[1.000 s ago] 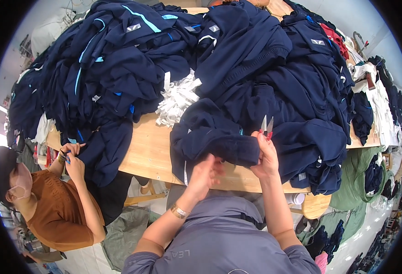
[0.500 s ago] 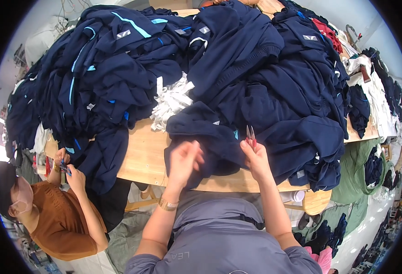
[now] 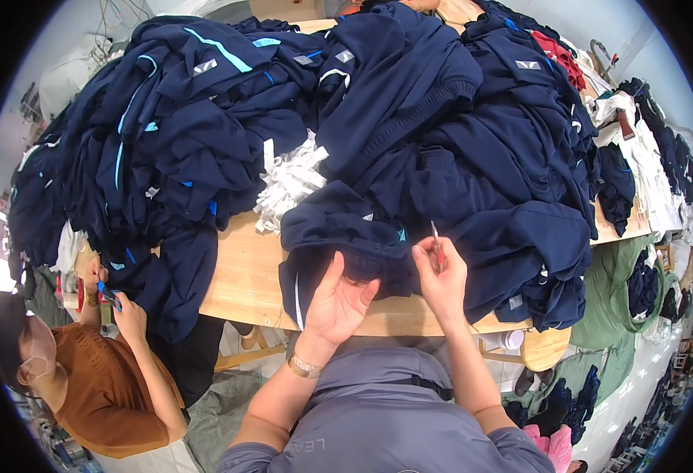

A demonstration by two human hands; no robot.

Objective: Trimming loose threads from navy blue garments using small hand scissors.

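A dark navy garment lies in front of me at the table's near edge, with a white stripe on its left side. My left hand is turned palm up against its near part, thumb and fingers apart; whether the fingertips touch the cloth I cannot tell. Closed around a small pair of red-handled thread snips, my right hand is just right of the garment. The blades point away from me, and much of the handle is hidden by the fingers.
Large heaps of navy garments cover the far side of the wooden table. White strips lie bunched beyond my left hand. At left a co-worker holds a blue tool. A green cloth bag stands at right.
My left hand has turned palm up and moved slightly nearer me and to the right. The garment's near part has shifted, showing a white stripe. The snips have turned, still in my right hand.
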